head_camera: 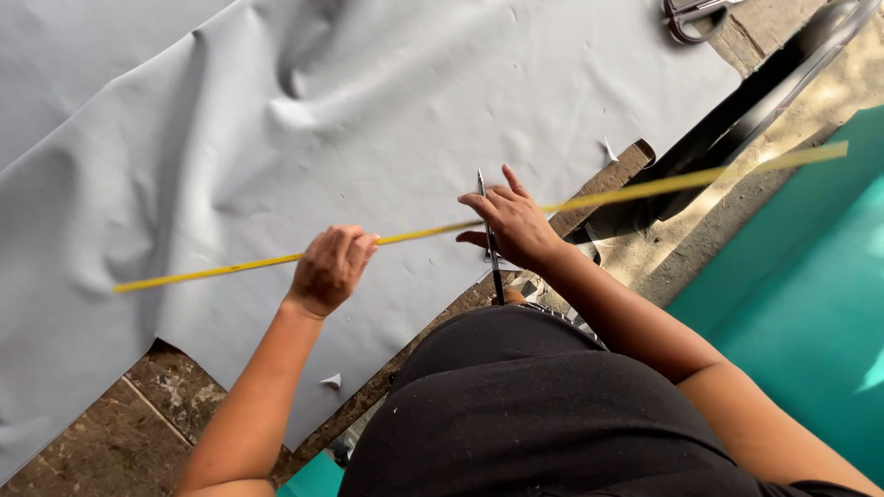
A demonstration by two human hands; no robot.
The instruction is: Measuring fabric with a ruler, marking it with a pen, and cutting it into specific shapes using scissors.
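Here, the left hand (330, 270) pinches a thin yellow tape (230, 268) over wrinkled grey sheet (276, 120); the right hand (514, 224) grips it too.

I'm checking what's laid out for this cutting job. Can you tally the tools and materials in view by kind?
Grey sheet: 1, spread over the table
Yellow measuring tape: 1, stretched between the left hand and the right hand
Scissors: 2, one dark pair under the right hand, one pair at the top edge
Small grey scraps: 2
Total: 6
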